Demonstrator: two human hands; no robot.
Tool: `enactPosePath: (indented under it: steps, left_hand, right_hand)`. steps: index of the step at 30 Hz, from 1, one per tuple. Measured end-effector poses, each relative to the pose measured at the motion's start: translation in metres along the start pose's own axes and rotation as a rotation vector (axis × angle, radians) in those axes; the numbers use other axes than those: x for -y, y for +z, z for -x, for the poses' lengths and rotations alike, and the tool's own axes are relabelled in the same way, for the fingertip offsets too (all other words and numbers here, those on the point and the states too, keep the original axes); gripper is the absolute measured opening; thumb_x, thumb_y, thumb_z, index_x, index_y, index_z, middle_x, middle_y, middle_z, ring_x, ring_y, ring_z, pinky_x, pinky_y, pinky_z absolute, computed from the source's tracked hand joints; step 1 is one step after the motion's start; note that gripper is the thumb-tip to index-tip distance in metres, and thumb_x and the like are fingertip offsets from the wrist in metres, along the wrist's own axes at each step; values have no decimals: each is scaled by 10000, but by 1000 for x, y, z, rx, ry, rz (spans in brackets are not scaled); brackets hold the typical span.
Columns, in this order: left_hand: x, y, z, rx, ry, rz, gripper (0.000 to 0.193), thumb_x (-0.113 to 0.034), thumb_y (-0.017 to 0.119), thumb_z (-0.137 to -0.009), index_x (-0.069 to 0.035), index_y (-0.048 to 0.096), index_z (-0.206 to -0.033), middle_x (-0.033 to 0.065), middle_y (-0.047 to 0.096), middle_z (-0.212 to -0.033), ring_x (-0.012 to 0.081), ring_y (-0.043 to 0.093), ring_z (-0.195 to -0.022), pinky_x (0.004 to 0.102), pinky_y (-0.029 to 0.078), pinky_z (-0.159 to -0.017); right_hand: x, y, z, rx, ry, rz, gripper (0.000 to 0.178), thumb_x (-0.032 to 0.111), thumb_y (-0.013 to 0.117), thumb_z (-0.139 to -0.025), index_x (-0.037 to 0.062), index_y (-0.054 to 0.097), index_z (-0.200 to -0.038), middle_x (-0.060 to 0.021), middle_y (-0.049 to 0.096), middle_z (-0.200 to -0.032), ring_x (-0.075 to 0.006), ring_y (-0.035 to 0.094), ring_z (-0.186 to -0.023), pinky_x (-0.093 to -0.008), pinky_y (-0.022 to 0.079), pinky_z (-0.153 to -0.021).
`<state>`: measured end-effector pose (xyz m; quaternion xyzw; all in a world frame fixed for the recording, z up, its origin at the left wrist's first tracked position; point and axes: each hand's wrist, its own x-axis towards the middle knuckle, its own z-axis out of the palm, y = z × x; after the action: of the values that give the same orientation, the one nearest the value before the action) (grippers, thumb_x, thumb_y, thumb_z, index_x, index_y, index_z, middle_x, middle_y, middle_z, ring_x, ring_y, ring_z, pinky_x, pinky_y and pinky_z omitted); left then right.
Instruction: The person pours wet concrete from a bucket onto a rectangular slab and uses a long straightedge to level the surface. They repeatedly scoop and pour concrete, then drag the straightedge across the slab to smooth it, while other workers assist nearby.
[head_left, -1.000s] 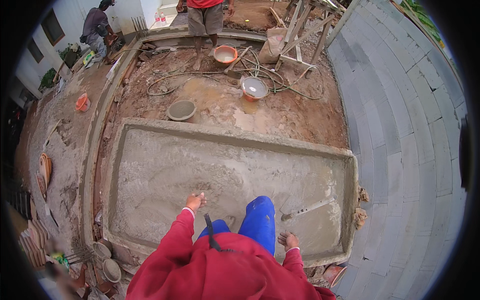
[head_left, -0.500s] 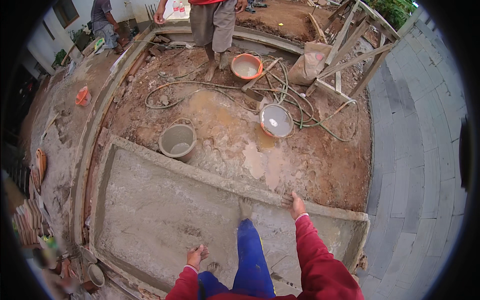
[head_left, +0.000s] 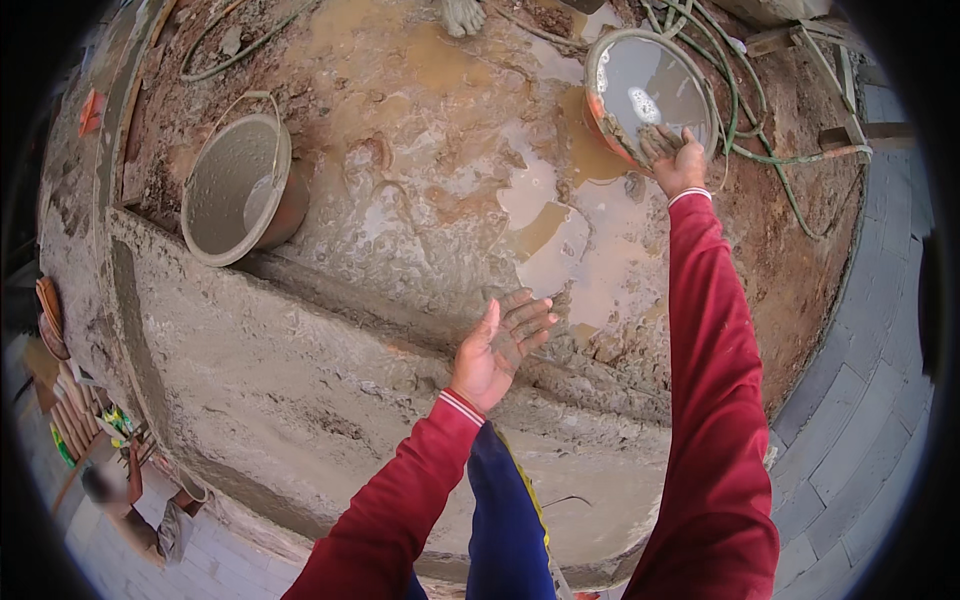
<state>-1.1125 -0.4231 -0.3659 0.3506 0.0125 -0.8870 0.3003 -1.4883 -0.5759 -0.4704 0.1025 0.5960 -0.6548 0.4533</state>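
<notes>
Right hand: the right hand (head_left: 678,160) reaches far out on a straight arm in a red sleeve and grips the near rim of the orange basin (head_left: 650,92), its fingers (head_left: 660,143) grey with wet cement and curled over the edge.
Orange basin: round and shallow, it stands on the muddy ground at the far right and holds pale, cloudy water.
Left hand: the left hand (head_left: 502,345) is open and holds nothing, palm turned up and to the right, fingers spread and smeared grey, hanging above the far edge of the cement slab (head_left: 300,400).
Cement slab: a wide bed of wet grey mortar with a raised rim, filling the near half of the scene, its surface rough and uneven.
Grey bucket (head_left: 238,180): on the ground at the far left, just beside the slab's far edge, tilted toward the slab and coated with cement inside.
Muddy ground (head_left: 440,150): reddish-brown earth with puddles of brown water between bucket and basin.
Green hose (head_left: 770,120): it loops over the ground just right of the basin.
Paved floor (head_left: 860,430): grey paving runs along the right side.
Blue trouser leg (head_left: 505,510): at the near edge, between the two red sleeves.
</notes>
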Motion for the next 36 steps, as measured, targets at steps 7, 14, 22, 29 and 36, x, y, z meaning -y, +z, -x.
enactPosePath:
  steps: [7, 14, 22, 29, 36]
  left_hand:
    - [-9, -15, -37, 38, 21, 157, 595, -477, 325, -1043, -1, 403, -1392, 213, 481, -1395, 322, 482, -1294, 421, 420, -1079]
    - [-19, -35, 86, 254, 194, 679, 517, -430, 387, -1024, -39, 498, -1343, 121, 537, -1356, 262, 500, -1269, 389, 433, -1064]
    - [-47, -180, 376, -913, 70, -128, 275, -129, 627, -934, 14, 636, -1169, 161, 690, -1051, 276, 662, -1017, 364, 530, -865]
    - [-53, -322, 592, -1011, 331, -1186, 192, -127, 752, -831, 32, 693, -921, 119, 678, -698, 206, 669, -614, 333, 539, -591]
    - [5, -527, 839, -955, 403, -1369, 155, -46, 616, -873, 54, 642, -988, 134, 699, -785, 198, 684, -707, 316, 541, -578]
  right_hand:
    - [-8, 27, 25, 504, 104, -8, 335, 243, 501, -932, -33, 651, -1050, -188, 638, -1140, -349, 616, -1022, -459, 508, -932]
    - [-123, 54, 372, 1215, 359, 648, 275, 171, 465, -979, 31, 635, -815, -114, 635, -751, -223, 629, -662, -334, 521, -648]
    - [-173, 8, 669, 800, 188, 1280, 225, 1, 583, -878, 48, 681, -1075, -150, 691, -1090, -252, 630, -1102, -416, 453, -963]
    - [-149, -264, 777, 402, -197, 2000, 518, 223, 730, -777, 89, 583, -1255, -232, 646, -1128, -402, 583, -1116, -475, 482, -953]
    - [-113, -410, 865, 70, 384, 2535, 797, 480, 794, -696, 133, 490, -1346, -185, 522, -1345, -382, 451, -1285, -551, 370, -1030]
